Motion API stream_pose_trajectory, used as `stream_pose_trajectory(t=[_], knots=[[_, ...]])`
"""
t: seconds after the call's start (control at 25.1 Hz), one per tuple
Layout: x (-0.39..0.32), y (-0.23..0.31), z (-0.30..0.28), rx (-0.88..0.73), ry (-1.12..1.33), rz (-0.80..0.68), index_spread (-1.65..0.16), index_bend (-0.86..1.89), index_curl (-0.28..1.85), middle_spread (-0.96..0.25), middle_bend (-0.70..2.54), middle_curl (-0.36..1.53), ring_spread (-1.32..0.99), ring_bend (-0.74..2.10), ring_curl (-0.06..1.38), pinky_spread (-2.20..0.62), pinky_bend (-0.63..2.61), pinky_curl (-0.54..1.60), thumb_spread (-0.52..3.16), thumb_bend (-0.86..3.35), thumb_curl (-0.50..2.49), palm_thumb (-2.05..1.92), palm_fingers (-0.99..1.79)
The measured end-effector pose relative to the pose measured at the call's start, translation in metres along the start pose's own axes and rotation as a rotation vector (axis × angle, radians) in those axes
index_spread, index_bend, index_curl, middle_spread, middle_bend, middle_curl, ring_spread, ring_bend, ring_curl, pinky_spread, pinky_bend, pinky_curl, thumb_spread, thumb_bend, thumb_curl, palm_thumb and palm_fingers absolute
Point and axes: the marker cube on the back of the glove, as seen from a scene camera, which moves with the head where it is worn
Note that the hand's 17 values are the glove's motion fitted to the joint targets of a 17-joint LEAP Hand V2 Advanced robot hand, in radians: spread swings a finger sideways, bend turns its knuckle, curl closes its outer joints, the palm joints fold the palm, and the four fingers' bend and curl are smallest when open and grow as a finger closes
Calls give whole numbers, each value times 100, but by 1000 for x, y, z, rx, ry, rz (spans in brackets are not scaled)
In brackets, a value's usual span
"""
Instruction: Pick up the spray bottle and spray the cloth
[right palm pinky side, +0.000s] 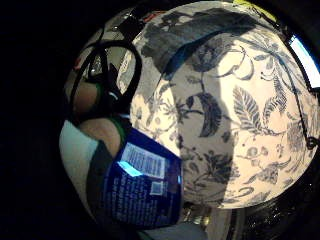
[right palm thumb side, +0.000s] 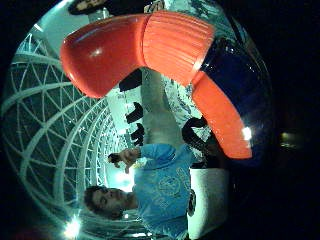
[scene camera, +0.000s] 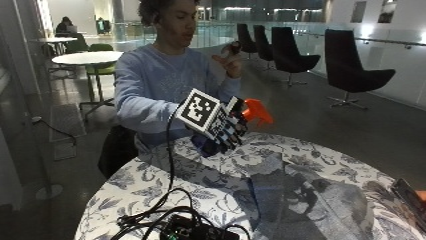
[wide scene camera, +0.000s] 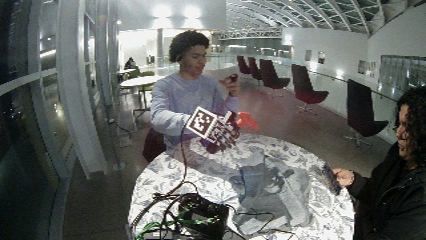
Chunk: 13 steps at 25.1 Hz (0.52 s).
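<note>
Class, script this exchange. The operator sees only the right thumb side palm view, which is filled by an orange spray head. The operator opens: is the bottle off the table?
Observer: Yes. The outside view shows the right hand holding the spray bottle above the table.
Operator: Where is the cloth?
Observer: The grey cloth lies spread on the table in front of the person.
Operator: Anything on the bottle's body?
Observer: The little finger side palm view shows a white label on it.
</note>
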Motion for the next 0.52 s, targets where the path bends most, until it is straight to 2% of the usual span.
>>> stream_pose_trajectory(t=[0.16, 0.36, 0.52], knots=[[-15, -2, 24, 30, -80, -96, -19, 11, 31, -5, 26, 47, 1, 55, 40, 11, 36, 37, 71, -2, 64, 101, 110], [-52, -9, 77, 177, -385, -438, -19, 12, 31, -6, 25, 48, 1, 54, 40, 11, 35, 36, 70, -2, 65, 101, 108], [-76, -22, 141, 236, -481, -610, -21, 14, 33, -7, 23, 47, -1, 50, 39, 11, 30, 36, 72, -2, 65, 102, 100]])
